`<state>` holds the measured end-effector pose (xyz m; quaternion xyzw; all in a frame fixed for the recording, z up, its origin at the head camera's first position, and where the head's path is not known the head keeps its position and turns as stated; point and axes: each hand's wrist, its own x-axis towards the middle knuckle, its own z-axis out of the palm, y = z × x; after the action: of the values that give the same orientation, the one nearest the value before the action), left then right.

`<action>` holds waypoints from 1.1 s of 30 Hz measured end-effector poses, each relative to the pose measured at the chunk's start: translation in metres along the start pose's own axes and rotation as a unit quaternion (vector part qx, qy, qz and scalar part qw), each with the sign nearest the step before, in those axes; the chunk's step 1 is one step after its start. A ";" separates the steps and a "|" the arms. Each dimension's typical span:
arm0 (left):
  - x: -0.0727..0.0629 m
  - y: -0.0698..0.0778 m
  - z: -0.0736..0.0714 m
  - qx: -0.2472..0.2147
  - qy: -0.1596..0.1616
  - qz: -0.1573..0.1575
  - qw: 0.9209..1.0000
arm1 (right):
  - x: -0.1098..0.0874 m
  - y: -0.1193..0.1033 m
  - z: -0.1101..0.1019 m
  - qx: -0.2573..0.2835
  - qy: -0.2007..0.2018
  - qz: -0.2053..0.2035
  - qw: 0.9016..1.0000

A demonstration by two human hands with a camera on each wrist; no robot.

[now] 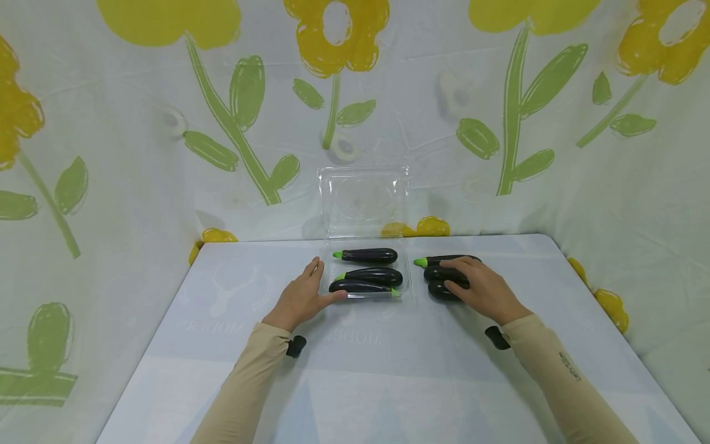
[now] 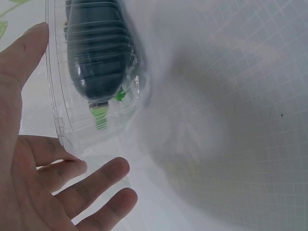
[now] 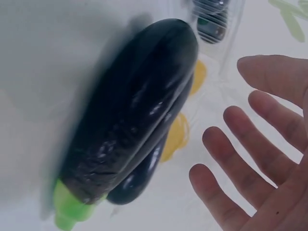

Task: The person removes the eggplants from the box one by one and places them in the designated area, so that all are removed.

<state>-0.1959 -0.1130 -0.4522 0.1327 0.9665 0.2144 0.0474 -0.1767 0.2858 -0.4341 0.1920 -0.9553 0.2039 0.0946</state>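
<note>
A clear plastic clamshell box point(image 1: 407, 271) stands on the table with its lid point(image 1: 363, 200) raised. Inside lie three dark eggplants point(image 1: 368, 255) with green stem ends. My left hand point(image 1: 299, 300) rests at the box's left front corner, thumb on the front rim and fingers along the left side; in the left wrist view its fingers point(image 2: 96, 185) are spread and loose. To the right of the box lies a group of three more eggplants point(image 1: 444, 274). My right hand point(image 1: 484, 288) is right over them, its thumb and fingers apart; in the right wrist view an eggplant point(image 3: 134, 106) lies beyond the fingertips.
The white table point(image 1: 355, 370) runs back to a hanging flower-print cloth point(image 1: 421, 135), which also lines both sides. A black band point(image 1: 296, 346) shows under the left wrist, and another black piece point(image 1: 497, 338) under the right.
</note>
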 end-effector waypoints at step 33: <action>0.000 0.001 0.000 -0.001 0.001 -0.004 1.000 | 0.055 -0.050 0.007 0.026 0.003 -0.049 0.998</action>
<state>-0.1959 -0.1121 -0.4520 0.1285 0.9668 0.2156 0.0470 -0.2076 0.2225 -0.4086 0.2404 -0.9389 0.2241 0.1022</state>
